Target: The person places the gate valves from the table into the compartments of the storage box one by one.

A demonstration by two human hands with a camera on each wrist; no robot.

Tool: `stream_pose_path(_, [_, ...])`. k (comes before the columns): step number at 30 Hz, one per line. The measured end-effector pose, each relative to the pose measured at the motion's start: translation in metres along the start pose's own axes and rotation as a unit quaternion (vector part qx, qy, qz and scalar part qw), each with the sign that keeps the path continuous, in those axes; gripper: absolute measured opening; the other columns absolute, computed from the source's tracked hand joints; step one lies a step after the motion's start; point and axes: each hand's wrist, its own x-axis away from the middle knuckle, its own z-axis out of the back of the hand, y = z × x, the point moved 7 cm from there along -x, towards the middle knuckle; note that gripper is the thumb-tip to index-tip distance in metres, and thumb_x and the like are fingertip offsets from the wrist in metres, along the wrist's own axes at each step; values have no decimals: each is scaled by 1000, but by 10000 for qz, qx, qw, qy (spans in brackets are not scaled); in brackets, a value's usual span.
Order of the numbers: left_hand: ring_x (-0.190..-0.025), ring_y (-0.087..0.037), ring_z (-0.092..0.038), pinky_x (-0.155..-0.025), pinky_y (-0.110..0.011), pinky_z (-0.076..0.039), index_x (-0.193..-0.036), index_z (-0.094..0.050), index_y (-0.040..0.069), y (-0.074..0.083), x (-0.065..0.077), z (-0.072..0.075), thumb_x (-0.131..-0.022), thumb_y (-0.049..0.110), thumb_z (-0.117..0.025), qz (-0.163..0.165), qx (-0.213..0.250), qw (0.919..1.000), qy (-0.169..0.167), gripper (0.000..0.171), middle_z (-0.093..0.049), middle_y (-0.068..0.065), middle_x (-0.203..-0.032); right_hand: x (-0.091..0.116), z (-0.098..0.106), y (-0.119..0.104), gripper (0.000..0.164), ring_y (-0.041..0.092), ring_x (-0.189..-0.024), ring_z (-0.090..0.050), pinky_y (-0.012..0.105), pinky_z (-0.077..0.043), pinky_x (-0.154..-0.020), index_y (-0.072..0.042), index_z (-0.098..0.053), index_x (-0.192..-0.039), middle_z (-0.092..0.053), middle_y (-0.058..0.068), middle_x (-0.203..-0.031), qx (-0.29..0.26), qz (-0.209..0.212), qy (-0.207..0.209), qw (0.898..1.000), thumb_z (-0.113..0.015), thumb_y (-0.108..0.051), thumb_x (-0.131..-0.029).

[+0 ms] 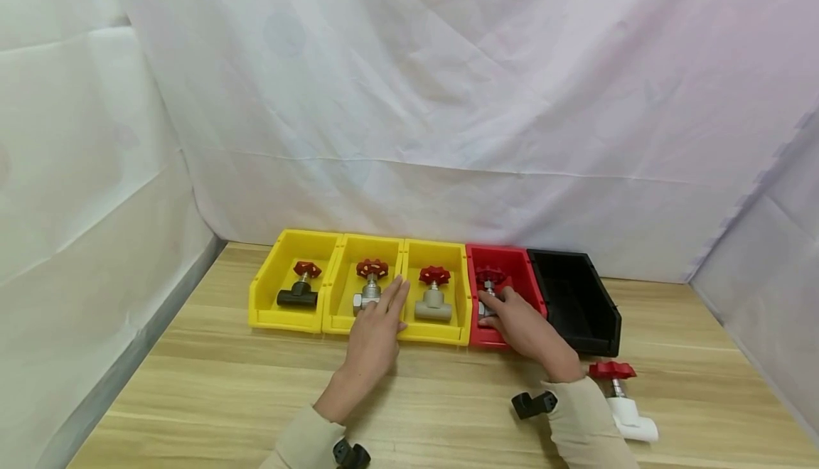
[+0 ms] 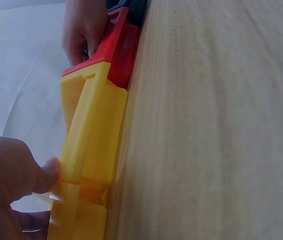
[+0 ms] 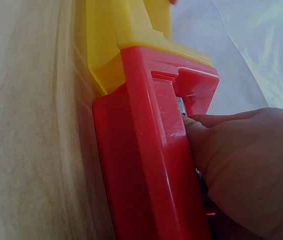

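My right hand [image 1: 526, 323] reaches into the red bin [image 1: 537, 297] and grips a metal gate valve [image 1: 489, 278] with a red handwheel; fingers and thumb are at its body. In the right wrist view, the hand [image 3: 251, 165] hides most of the valve. My left hand [image 1: 374, 337] lies over the divide between two yellow bins, its fingers extended. Its thumb touches the front rim in the left wrist view. Beside it are a silver valve [image 1: 372, 270] in the middle yellow bin and a beige valve [image 1: 434, 305] in the yellow bin [image 1: 457, 256] to the right.
A black-bodied valve [image 1: 298, 294] lies in the leftmost yellow bin [image 1: 262, 298]. The black bin [image 1: 598, 341] ends the row at the right. A white valve [image 1: 627, 412] with a red handwheel lies on the wooden table [image 1: 441, 412], beside my right forearm. White cloth [image 1: 448, 99] hangs behind the bins.
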Motion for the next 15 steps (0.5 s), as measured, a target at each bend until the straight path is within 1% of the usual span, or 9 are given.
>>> stream_pose_path(2, [-65,-17,-47,-54,-23,-37,-136,-37,9,0,0,1,-74,11,-71,-1,0,10000,5,71,-34,-6,-139,-1,0,0,51,15,-65,-41,27,-39,-59,-17,-48,-129,-42,3,-83,-49,12,-35,10000,-60,-35,-83])
stream_pose_path(9, [-66,-17,-47,-54,-23,-37,-136,-37,9,0,0,1,-75,11,-71,-26,14,10000,38,70,-34,-6,-139,-3,-3,2,54,16,-72,-43,27,-42,-64,-18,-47,-131,-44,4,-86,-114,-214,-259,9994,-60,-38,-82])
stream_pose_path(15, [-66,-17,-47,-54,-24,-38,-136,-37,9,0,1,1,-75,12,-71,-59,9,10000,71,71,-34,-6,-139,-3,-5,3,54,17,-74,-43,28,-43,-65,-19,-47,-131,-44,5,-87,-171,-319,-277,9990,-60,-38,-81])
